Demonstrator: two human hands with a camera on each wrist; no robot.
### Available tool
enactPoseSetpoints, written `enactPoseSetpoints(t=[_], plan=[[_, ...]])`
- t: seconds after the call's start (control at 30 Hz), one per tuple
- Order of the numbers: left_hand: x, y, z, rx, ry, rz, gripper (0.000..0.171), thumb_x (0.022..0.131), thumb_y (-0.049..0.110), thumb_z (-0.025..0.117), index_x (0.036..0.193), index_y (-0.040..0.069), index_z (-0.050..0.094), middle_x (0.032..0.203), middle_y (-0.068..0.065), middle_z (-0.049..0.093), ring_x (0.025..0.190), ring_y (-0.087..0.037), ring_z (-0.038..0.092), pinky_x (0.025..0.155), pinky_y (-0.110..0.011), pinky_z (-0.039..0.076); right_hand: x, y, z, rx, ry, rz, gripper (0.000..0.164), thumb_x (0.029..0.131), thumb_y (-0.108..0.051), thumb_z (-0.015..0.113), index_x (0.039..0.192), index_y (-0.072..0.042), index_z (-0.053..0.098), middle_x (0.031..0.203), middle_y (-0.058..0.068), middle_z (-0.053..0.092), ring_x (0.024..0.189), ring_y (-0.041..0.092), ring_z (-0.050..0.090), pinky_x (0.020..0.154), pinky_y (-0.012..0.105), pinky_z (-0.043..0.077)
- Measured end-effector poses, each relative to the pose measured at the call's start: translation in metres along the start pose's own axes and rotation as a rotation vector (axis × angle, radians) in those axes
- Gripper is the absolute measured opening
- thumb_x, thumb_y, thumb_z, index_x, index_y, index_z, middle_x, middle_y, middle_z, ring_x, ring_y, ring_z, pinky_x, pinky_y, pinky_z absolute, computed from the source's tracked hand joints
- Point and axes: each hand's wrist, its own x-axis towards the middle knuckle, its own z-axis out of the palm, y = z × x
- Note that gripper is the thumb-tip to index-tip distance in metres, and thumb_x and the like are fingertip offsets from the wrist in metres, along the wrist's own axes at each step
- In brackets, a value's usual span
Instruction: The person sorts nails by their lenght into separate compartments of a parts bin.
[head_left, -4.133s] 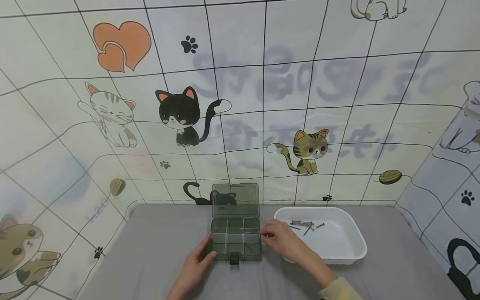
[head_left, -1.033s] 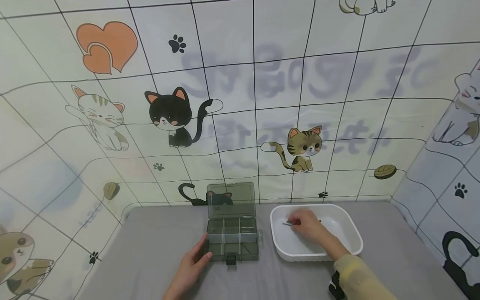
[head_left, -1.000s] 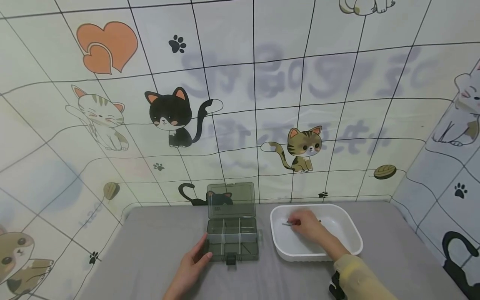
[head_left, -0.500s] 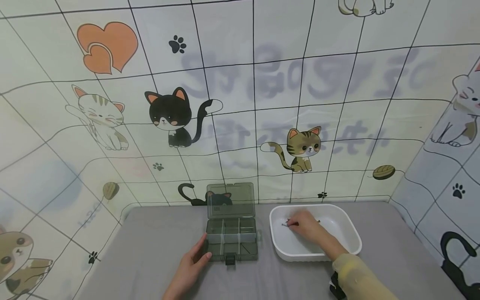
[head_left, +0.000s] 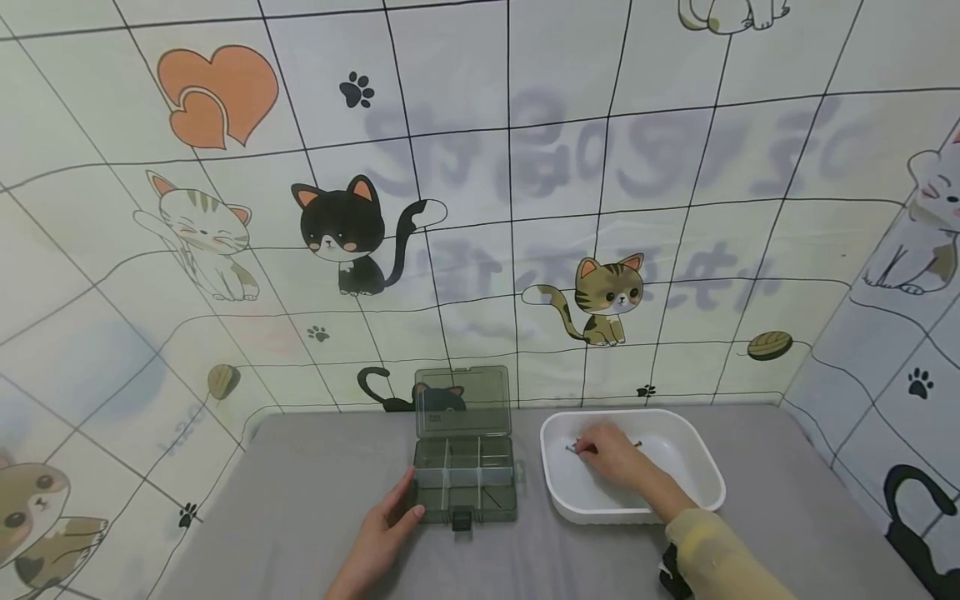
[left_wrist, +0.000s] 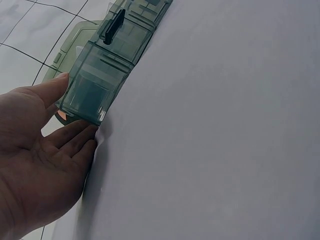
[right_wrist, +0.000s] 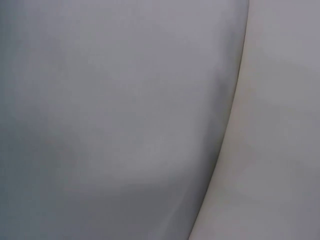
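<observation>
In the head view a smoky green compartment box (head_left: 429, 505) stands with its clear lid (head_left: 462, 402) raised. My left hand (head_left: 378, 527) rests at its left side; the left wrist view shows the thumb against the box front and the fingers stretched along its end. A thin dark piece (head_left: 492, 497) lies in the front right compartment. My right hand (head_left: 617, 457) reaches into the white tray (head_left: 637, 515), fingers bent down among small screws (head_left: 572, 448). What lies between those fingertips is hidden. The right wrist view shows only blurred pale surfaces.
Grey cloth (head_left: 322, 467) covers the table under the box and tray. A cat-printed sheet (head_left: 480, 183) hangs right behind the table and along both sides. The box's black latch (head_left: 461, 521) points toward the front.
Since the oldest frame, my right hand has left the box's right edge and moved right into the tray. In the last second it shifts only slightly; my left hand stays at the box.
</observation>
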Motion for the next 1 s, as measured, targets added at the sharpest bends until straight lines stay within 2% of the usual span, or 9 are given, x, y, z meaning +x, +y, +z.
enactPoseSetpoints(t=[0.23, 0.53, 0.83, 1.0], plan=[[0.000, -0.002, 0.001, 0.005, -0.003, 0.001, 0.062, 0.092, 0.029, 0.063, 0.147, 0.017, 0.037, 0.150, -0.006, 0.032, 0.138, -0.026, 0.025, 0.108, -0.042, 0.030, 0.001, 0.005, 0.002, 0.028, -0.008, 0.045, 0.011, 0.080, 0.000, 0.069, 0.083, -0.011, 0.070, 0.079, -0.005, 0.061, 0.076, 0.011, 0.052, 0.070, 0.031, 0.047], [0.001, -0.002, 0.002, 0.002, 0.003, 0.007, 0.061, 0.092, 0.028, 0.063, 0.146, 0.016, 0.038, 0.150, -0.005, 0.034, 0.138, -0.025, 0.027, 0.107, -0.041, 0.031, -0.001, 0.008, -0.001, 0.053, 0.003, 0.001, 0.010, 0.080, 0.001, 0.068, 0.084, -0.008, 0.071, 0.079, -0.004, 0.061, 0.075, 0.011, 0.053, 0.067, 0.029, 0.047], [-0.001, 0.000, 0.003, 0.058, 0.037, 0.067, 0.060, 0.092, 0.028, 0.063, 0.145, 0.013, 0.040, 0.147, -0.013, 0.037, 0.135, -0.032, 0.031, 0.104, -0.044, 0.035, -0.005, 0.005, -0.008, 0.112, 0.055, -0.006, 0.006, 0.082, 0.000, 0.068, 0.084, -0.005, 0.072, 0.079, -0.001, 0.065, 0.074, 0.009, 0.056, 0.064, 0.025, 0.050], [0.000, 0.000, 0.003, 0.021, 0.019, 0.030, 0.061, 0.092, 0.028, 0.063, 0.146, 0.014, 0.038, 0.149, -0.009, 0.035, 0.137, -0.028, 0.028, 0.106, -0.043, 0.032, -0.008, -0.004, -0.015, 0.152, 0.040, 0.029, 0.005, 0.084, -0.004, 0.068, 0.087, -0.004, 0.072, 0.083, 0.004, 0.067, 0.077, 0.010, 0.058, 0.066, 0.025, 0.051]])
